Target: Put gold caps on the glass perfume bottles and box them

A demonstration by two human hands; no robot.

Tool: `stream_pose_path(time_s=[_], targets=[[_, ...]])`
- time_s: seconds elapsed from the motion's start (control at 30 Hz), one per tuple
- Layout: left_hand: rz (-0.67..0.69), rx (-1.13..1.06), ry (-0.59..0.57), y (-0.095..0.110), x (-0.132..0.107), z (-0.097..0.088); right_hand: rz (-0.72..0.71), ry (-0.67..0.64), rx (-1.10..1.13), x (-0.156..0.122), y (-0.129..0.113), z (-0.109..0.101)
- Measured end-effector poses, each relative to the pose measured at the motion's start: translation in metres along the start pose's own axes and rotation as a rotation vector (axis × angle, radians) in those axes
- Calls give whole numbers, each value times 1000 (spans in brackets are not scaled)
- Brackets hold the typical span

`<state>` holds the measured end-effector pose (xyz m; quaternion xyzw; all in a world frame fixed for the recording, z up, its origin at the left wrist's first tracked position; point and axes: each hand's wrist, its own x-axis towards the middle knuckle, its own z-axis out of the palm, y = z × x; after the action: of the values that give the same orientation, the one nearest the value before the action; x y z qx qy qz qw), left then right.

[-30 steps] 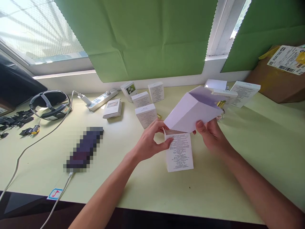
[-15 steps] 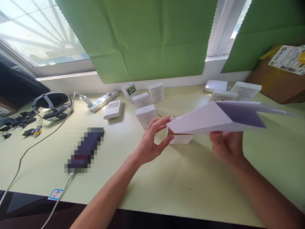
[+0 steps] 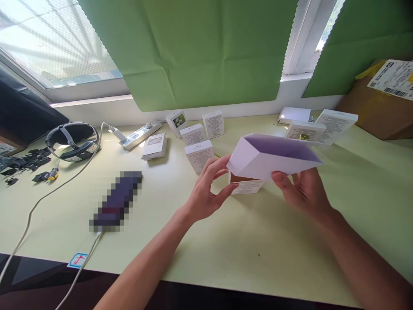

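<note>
My left hand (image 3: 209, 189) is closed around the left side of a small white box (image 3: 248, 187) on the table, thumb at its front and fingers behind. The box's top is open and brown shows inside. In my right hand (image 3: 300, 189) is a folded white paper (image 3: 274, 161), gripped from below with the thumb on its front. It is bent into a hollow shape, its opening facing up and its narrower left end over the box. Whether the paper touches the box I cannot tell. Part of the box is hidden behind the paper.
Several printed white boxes (image 3: 199, 156) stand behind my left hand, more white boxes (image 3: 337, 125) at the back right. A gold round object (image 3: 303, 137) shows behind the paper. On the left are a power strip (image 3: 140, 135), a pixelated dark device (image 3: 118, 200) with a cable, a headset (image 3: 72, 142) and a screwdriver (image 3: 53, 174).
My right hand has drawn the paper left and turned it, so its hollow inside shows more. The gold round object has come into view. My left hand stays on the box.
</note>
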<state>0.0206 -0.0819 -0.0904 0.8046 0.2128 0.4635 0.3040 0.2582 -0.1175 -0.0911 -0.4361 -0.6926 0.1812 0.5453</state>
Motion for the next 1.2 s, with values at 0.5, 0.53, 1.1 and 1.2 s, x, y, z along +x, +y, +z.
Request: stream_pose_path(time_s=[0.5, 0.53, 1.1, 1.2], targets=[[63, 96, 15, -1, 0, 2, 41, 145, -61, 0, -9, 5], [69, 109, 13, -1, 0, 2, 46, 146, -55, 1, -8, 5], [58, 169, 23, 2, -2, 2, 57, 136, -79, 0, -11, 5], [54, 159, 28, 4, -2, 2, 40, 99, -117, 1, -13, 4]])
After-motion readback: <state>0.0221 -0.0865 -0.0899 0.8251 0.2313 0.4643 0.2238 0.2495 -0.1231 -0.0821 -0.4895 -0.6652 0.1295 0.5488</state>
